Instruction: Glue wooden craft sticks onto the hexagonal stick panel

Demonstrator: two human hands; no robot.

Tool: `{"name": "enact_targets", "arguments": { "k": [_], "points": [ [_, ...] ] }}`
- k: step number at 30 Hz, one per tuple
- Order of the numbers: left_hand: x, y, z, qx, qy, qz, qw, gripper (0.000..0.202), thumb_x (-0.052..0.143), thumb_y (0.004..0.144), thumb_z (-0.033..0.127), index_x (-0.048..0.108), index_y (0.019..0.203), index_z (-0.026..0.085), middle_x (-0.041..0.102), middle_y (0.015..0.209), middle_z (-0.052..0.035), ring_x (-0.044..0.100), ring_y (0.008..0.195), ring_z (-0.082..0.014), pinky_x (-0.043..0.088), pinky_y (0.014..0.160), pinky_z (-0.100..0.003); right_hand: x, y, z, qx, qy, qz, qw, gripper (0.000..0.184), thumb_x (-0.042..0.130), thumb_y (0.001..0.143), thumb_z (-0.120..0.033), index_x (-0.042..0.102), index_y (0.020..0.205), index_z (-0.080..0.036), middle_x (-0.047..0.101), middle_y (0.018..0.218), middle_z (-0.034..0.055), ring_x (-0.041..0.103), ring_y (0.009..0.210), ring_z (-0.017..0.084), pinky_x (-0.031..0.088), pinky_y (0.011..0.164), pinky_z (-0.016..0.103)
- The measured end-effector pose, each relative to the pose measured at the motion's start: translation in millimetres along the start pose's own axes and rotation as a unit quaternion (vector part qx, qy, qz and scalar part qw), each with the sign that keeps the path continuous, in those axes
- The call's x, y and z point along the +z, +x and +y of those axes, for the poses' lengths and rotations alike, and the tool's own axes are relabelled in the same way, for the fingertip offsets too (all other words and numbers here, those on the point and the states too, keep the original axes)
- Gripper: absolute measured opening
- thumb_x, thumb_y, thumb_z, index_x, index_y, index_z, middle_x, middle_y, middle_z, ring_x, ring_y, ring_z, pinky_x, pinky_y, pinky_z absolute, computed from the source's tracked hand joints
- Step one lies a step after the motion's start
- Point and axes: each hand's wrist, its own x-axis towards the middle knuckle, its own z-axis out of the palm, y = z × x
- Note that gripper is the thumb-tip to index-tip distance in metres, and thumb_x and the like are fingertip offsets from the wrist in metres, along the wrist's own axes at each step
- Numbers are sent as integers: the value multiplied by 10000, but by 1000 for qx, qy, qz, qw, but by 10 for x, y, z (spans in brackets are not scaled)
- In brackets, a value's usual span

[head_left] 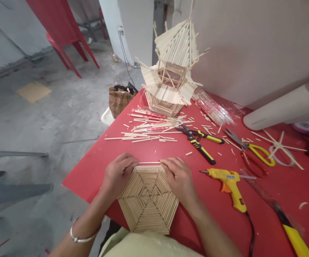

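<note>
Wooden and many-sided, the slatted panel [149,216] lay in the head view at the near edge of the red table [90,171]. The left hand [120,174] and the right hand [178,177] each pinched one end of a thin stick [149,162] along the panel's far side, presumably to keep it straight; whether it touched the panel was hard to tell. The glue gun [228,176] lay to the right, seemingly for easy reach.

The lone head view looks forward and down, close above the left hand [120,174] and right hand [178,176]; past the counter [90,175] it reaches floor [71,107] and wall [240,46].
</note>
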Motion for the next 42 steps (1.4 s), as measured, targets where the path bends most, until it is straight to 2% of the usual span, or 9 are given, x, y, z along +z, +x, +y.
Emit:
{"name": "enact_targets", "arguments": {
  "k": [3,11,17,24,34,42],
  "points": [
    [-14,-21,-23,10,13,-14,1000,248,510,951,156,729,847,208,696,887,-22,664,774,-116,483,688,-206,-9,-15,15,-6,2,-9,1000,278,509,956,-87,685,1110,-238,715,992,45,606,923,198,511,842,359],
    [-19,-67,-73,54,20,6,998,230,510,957,126,716,874,186,677,872,-33,647,756,-104,481,667,-190,-59,0,-26,2,14,-20,1000,268,537,930,-114,670,1144,-203,672,1025,73,587,957,200,510,866,366],
    [-2,-79,-72,46,24,8,999,246,495,955,138,725,888,193,690,883,-45,654,768,-115,487,674,-201,-84,18,-74,0,15,-18,1000,265,534,914,-100,688,1108,-192,659,1017,78,578,953,199,507,858,365],
    [-2,-65,-22,43,27,21,999,257,489,938,142,730,866,198,694,858,-48,652,744,-120,486,656,-204,-52,-4,-25,-2,20,-8,1000,291,545,905,-92,716,1100,-224,656,1027,73,584,959,194,523,853,361],
    [-64,-59,-102,118,35,-30,992,298,437,950,77,707,1010,186,669,920,-72,636,793,-124,488,683,-206,-46,-21,-30,-9,9,-1,1000,310,533,904,-88,719,1107,-230,657,1035,76,598,960,191,536,855,359],
    [-90,-69,-75,119,34,-45,991,332,424,906,35,682,1058,179,651,960,-82,620,796,-130,473,661,-215,-34,-22,-39,-10,0,-7,1000,309,531,907,-88,701,1119,-236,654,1045,78,596,974,196,539,865,372]
  ]
}}
